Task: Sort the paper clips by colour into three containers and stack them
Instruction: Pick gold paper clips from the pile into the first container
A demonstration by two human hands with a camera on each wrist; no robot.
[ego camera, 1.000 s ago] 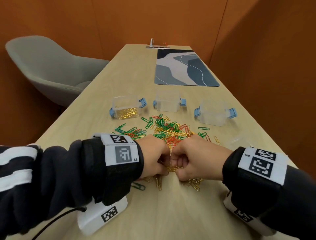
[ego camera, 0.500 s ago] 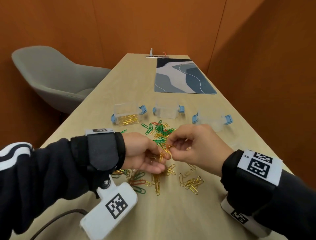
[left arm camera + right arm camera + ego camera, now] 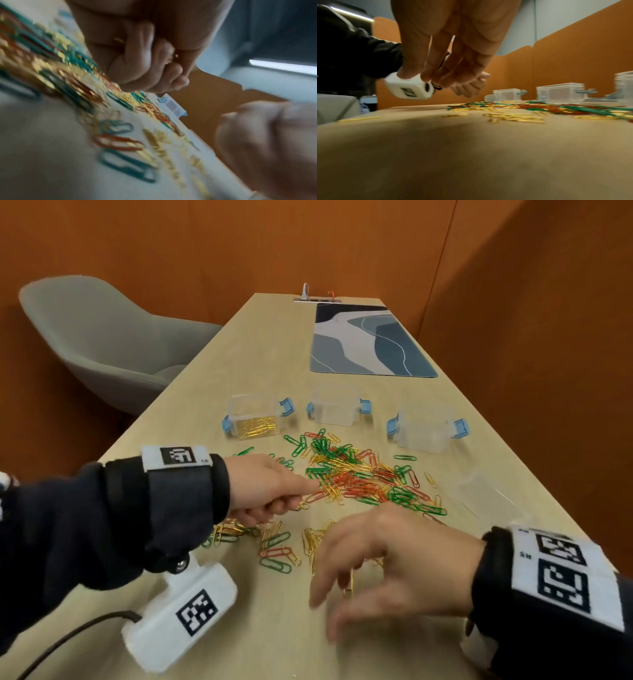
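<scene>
A mixed pile of green, red and gold paper clips (image 3: 356, 477) lies mid-table, with smaller scatters (image 3: 277, 546) nearer me. Behind the pile three clear containers with blue latches stand in a row: the left one (image 3: 255, 419) holds gold clips, the middle one (image 3: 334, 410) and the right one (image 3: 424, 434) look empty. My left hand (image 3: 284, 503) is a fist at the pile's near left edge; gold clips glint between its curled fingers (image 3: 150, 65). My right hand (image 3: 329, 604) hovers low over the table with spread fingers (image 3: 453, 67), above a gold clip (image 3: 349, 585).
A clear lid (image 3: 486, 494) lies right of the pile. A blue patterned mat (image 3: 363, 344) covers the far end of the table. A grey chair (image 3: 102, 344) stands at the left. Orange walls close in behind and to the right.
The hands, which met over the near clips, have parted. The left fist moved toward the pile's left edge. The right hand dropped back toward me and spread its fingers.
</scene>
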